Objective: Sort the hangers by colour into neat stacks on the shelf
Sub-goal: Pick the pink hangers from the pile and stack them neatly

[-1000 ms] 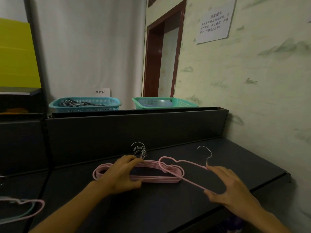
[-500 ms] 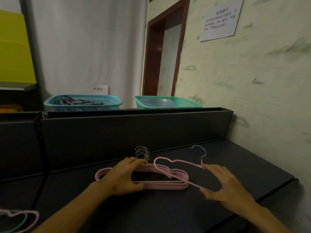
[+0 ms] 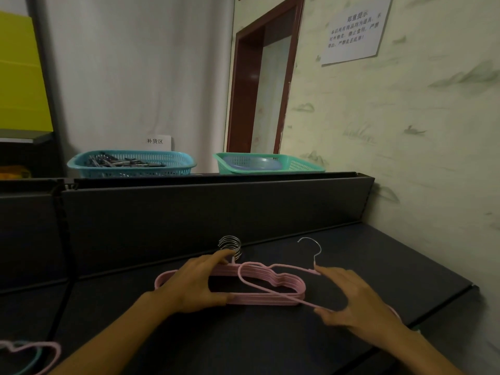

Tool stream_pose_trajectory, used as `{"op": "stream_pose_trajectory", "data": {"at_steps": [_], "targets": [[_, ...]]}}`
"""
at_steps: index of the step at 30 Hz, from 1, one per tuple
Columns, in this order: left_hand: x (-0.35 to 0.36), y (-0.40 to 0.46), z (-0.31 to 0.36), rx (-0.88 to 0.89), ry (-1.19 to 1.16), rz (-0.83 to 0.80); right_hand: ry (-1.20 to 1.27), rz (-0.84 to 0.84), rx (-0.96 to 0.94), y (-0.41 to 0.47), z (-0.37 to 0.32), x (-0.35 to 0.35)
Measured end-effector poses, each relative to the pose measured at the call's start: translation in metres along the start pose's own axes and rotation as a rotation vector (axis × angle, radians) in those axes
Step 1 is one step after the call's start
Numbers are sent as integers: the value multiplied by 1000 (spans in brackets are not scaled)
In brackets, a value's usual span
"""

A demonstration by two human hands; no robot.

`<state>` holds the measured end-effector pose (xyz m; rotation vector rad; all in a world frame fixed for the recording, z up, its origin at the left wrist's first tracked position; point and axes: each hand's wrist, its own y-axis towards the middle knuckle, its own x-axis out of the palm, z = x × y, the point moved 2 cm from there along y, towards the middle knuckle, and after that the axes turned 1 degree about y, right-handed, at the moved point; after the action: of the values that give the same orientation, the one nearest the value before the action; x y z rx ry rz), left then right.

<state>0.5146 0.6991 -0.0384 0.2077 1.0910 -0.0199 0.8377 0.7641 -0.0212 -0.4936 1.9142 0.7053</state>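
Dim, seemingly soft, wide-angle-warped edges.

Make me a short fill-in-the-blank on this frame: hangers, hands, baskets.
1. The stack under the left hand is coloured ____.
2. The loose hanger is held by the ____ hand.
3. Behind the shelf stand ____ baskets, blue and green.

Missing words: pink; right; two
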Motion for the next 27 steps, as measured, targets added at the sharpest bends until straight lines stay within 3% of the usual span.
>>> {"op": "stream_pose_trajectory", "data": {"at_steps": [13, 27], "targets": [[-27, -25, -24, -73, 31, -25, -42, -101, -182, 67, -60, 39], [-36, -27, -37, -46, 129, -95, 73, -230, -165, 97, -90, 69]]}}
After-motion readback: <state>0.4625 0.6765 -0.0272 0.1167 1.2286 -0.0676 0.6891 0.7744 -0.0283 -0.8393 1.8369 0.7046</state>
